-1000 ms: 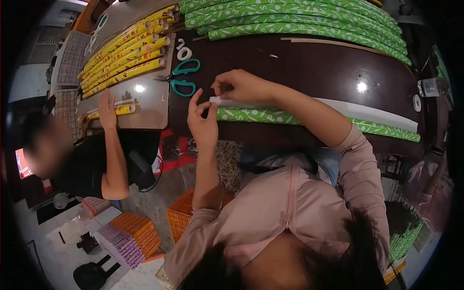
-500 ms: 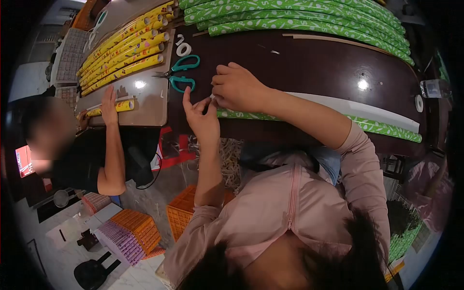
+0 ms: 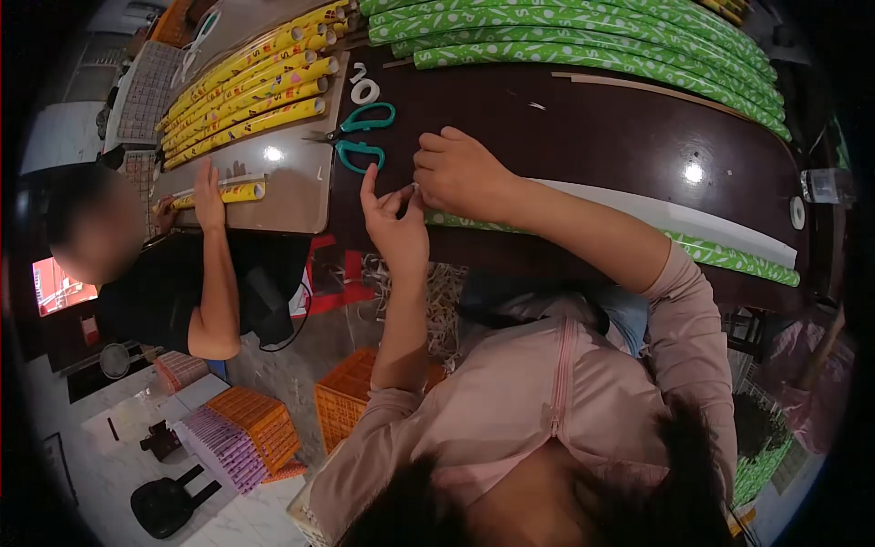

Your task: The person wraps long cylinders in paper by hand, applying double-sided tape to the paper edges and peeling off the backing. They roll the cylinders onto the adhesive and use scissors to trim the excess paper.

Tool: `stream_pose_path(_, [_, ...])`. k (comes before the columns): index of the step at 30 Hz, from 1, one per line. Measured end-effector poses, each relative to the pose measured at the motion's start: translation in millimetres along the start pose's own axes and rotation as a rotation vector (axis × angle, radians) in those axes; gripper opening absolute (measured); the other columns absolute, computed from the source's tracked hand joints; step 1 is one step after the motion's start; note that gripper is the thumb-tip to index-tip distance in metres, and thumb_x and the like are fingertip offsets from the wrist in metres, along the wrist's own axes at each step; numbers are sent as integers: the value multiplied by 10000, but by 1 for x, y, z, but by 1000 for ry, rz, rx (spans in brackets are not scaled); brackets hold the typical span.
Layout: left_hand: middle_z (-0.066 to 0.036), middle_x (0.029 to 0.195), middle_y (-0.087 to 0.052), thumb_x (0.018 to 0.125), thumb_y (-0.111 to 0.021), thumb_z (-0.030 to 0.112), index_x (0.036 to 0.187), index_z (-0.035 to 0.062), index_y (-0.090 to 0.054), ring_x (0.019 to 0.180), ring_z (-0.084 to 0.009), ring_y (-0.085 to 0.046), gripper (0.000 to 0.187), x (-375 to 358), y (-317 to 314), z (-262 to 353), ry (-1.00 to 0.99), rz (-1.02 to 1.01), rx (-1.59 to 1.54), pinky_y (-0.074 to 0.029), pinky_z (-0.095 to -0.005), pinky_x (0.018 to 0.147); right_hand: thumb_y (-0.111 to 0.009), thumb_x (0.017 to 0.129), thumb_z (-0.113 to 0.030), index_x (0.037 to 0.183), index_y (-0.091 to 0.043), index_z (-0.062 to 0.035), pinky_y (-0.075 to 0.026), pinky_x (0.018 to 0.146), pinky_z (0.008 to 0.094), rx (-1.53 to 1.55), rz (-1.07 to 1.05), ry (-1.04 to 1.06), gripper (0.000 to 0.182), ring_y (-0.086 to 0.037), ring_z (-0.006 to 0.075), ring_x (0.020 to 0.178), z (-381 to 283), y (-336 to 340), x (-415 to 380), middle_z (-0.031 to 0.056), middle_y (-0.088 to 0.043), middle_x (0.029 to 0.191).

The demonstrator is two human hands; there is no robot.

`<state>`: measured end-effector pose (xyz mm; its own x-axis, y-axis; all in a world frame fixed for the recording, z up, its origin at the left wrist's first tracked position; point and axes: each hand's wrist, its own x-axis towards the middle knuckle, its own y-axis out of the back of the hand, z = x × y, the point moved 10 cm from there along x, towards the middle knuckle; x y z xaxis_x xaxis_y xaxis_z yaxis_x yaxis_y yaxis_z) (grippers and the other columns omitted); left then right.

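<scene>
My left hand (image 3: 396, 223) and my right hand (image 3: 462, 176) meet at the left end of a green patterned wrapping paper roll (image 3: 729, 257). A loose edge with a white underside (image 3: 674, 208) lies behind the roll. The fingers of my right hand are curled closed. On my left hand the index finger points up, while the thumb and other fingers pinch near the right fingertips. Something small and white (image 3: 417, 188) shows between the hands, too small to name surely. Teal-handled scissors (image 3: 363, 137) lie just beyond my left hand, and a white tape roll (image 3: 365, 91) lies behind them.
Several green rolls (image 3: 592, 41) are stacked at the back, with yellow rolls (image 3: 246, 91) at the back left. Another person's hand (image 3: 209, 196) rests by a yellow roll (image 3: 241, 192) at left. A second tape roll (image 3: 797, 213) lies far right. Orange baskets (image 3: 342, 401) stand below.
The view has shifted a little, so the table appears slightly farther right. My hands stay together at the roll's end with small finger movements. The scissors have not moved on the table.
</scene>
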<state>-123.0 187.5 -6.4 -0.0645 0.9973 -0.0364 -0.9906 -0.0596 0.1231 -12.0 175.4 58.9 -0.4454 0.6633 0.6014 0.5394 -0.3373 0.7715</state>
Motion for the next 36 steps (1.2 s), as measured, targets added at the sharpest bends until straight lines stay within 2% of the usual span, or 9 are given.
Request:
stream_pose_path(8, [-77, 876, -660, 849, -656, -40, 1438, 58, -343, 862, -95, -594, 675, -3, -1, 8, -10, 11, 23, -445, -248, 828, -696, 684, -179, 659, -650, -101, -420, 716, 343, 85, 4, -85, 94, -527, 189, 819, 10, -4, -2, 13, -607, 757])
stream_pose_path(11, [-82, 885, -671, 849, -652, -37, 1440, 63, -340, 871, -100, -597, 675, -2, 2, 7, -32, 15, 92, -438, -260, 858, -705, 684, -177, 667, -660, -96, -427, 703, 356, 218, -31, -199, 94, -547, 204, 804, 21, -6, -2, 21, -634, 784])
stream_pose_path(13, [-88, 903, -676, 846, -652, -37, 1441, 67, -340, 879, -106, -594, 679, -2, 1, 5, -27, 10, 69, -433, -268, 876, -709, 739, -257, 733, -720, -97, -434, 766, 366, 293, -172, -305, 161, -567, 226, 838, 30, -18, -4, 37, -638, 748])
stream_pose_path(16, [-86, 903, -676, 842, -651, -40, 1439, 65, -342, 876, -104, -585, 680, -2, 2, 4, -47, 14, 60, -429, -260, 877, -712, 742, -265, 739, -723, -95, -444, 789, 374, 414, -211, -403, 170, -581, 239, 849, 39, -23, -7, 37, -650, 766])
stream_pose_path(20, [-78, 891, -677, 835, -657, -40, 1438, 60, -343, 869, -102, -575, 687, -3, 1, 6, -39, 15, 6, -427, -258, 878, -714, 745, -280, 752, -727, -92, -451, 803, 386, 472, -193, -432, 189, -587, 244, 845, 45, -26, -9, 40, -651, 769])
stream_pose_path(22, [-64, 874, -676, 830, -664, -37, 1438, 56, -343, 866, -99, -571, 694, -4, 2, 12, -57, 20, 189, -424, -262, 886, -721, 740, -272, 757, -729, -89, -456, 799, 391, 414, -205, -371, 184, -584, 242, 829, 40, -24, -6, 40, -649, 765])
stream_pose_path(28, [-54, 865, -674, 823, -671, -32, 1438, 56, -348, 882, -97, -566, 699, -2, 1, 4, -61, 13, 40, -416, -277, 911, -701, 754, -254, 764, -731, -94, -456, 796, 392, 403, -222, -362, 163, -576, 242, 829, 39, -23, -5, 42, -645, 776])
stream_pose_path(32, [-57, 868, -672, 826, -668, -28, 1441, 56, -345, 897, -106, -565, 700, -2, 2, 6, -94, 10, 142, -413, -278, 916, -684, 759, -248, 763, -728, -93, -458, 804, 388, 330, -162, -284, 161, -576, 244, 835, 31, -16, -1, 49, -645, 783])
stream_pose_path(36, [-72, 892, -689, 863, -624, -55, 1453, 17, -314, 862, -94, -611, 670, 1, 2, 7, -103, -11, 168, -452, -248, 859, -682, 740, -237, 758, -721, -80, -464, 827, 383, 392, -141, -474, 163, -589, 259, 866, 52, -16, -7, 67, -662, 798])
